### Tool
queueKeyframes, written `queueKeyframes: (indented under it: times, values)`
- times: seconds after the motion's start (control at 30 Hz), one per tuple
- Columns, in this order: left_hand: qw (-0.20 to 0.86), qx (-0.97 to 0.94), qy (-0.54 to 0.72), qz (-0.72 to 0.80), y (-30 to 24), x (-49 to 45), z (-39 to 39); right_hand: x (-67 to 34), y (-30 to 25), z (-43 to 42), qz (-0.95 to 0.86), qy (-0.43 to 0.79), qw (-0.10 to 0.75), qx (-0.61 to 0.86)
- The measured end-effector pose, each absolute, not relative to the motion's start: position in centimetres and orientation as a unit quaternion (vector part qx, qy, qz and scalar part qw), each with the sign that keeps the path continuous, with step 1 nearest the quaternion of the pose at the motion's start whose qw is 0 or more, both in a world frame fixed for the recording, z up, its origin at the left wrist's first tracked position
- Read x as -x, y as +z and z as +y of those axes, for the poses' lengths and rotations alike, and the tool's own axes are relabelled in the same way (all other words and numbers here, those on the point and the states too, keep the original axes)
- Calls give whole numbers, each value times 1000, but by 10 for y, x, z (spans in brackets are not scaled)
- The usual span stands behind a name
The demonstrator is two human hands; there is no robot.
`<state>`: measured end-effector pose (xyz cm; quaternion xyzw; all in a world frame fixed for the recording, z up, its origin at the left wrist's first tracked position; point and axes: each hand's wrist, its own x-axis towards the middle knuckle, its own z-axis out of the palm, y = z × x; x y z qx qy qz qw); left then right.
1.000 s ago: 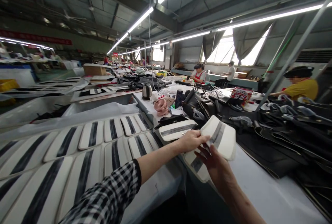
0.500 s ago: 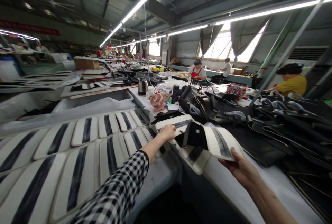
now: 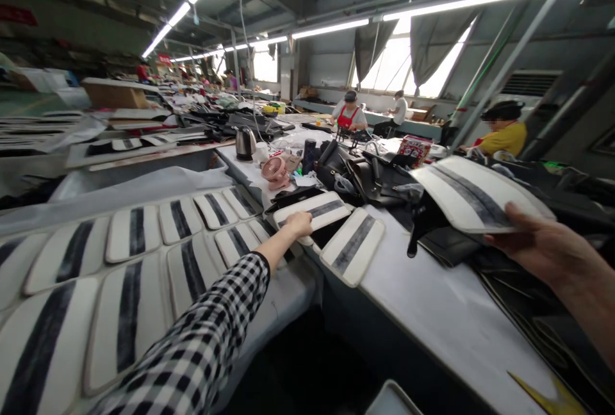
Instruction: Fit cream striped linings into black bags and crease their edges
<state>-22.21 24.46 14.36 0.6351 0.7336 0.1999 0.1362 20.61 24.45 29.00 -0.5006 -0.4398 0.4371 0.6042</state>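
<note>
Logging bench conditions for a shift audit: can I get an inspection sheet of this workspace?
Surface: white table, partly covered.
Job's things: raised panel, white with dark stripe; far panel; flat panel lying on the table.
Clutter: black bags, pink fan, kettle, panel rows at left.
Grippers: right hand holds the raised panel from below; left hand rests on the far panel.
Cables: cord hanging from the ceiling.
Surroundings: seated co-workers, bright windows.
</note>
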Motion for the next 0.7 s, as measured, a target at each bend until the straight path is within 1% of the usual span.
queueKeyframes:
  times: [0.13, 0.27, 0.37, 0.43, 0.5, 0.6, 0.7]
  values:
    - [146, -643, 313, 684, 154, 187, 234, -232, 291, 172, -482, 451, 573, 486]
    - [233, -678, 382, 584, 155, 131, 202, -255, 278, 102, -457, 445, 602, 480]
    - [350, -695, 393, 490, 148, 96, 159, -274, 263, 49, -412, 448, 617, 498]
    - [470, -648, 398, 448, 137, 81, 129, -286, 252, 15, -372, 442, 619, 532]
    - [570, -576, 390, 437, 121, 72, 101, -300, 239, -14, -329, 430, 613, 575]
    - [628, -515, 356, 462, 88, 66, 67, -332, 219, -49, -246, 408, 586, 655]
    - [662, -471, 311, 493, 52, 60, 39, -371, 197, -75, -197, 399, 519, 729]
